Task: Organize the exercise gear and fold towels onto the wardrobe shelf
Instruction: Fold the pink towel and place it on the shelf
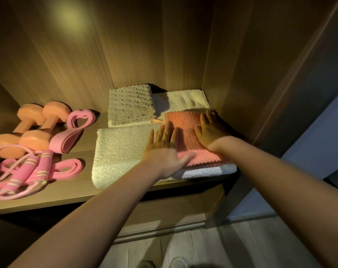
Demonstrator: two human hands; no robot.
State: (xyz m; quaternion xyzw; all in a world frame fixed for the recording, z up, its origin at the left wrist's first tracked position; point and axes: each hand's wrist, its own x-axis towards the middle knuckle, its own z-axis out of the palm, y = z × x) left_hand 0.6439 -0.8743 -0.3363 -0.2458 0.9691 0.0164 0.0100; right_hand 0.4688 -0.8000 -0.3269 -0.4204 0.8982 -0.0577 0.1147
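Both hands lie flat, fingers straight: left hand (163, 149) and right hand (211, 130) press the folded coral waffle-weave towel (185, 132), its long axis running front to back, atop the cream terry towel (121, 153) at the wooden wardrobe shelf's (71, 192) right end.

No legible text or labels anywhere.
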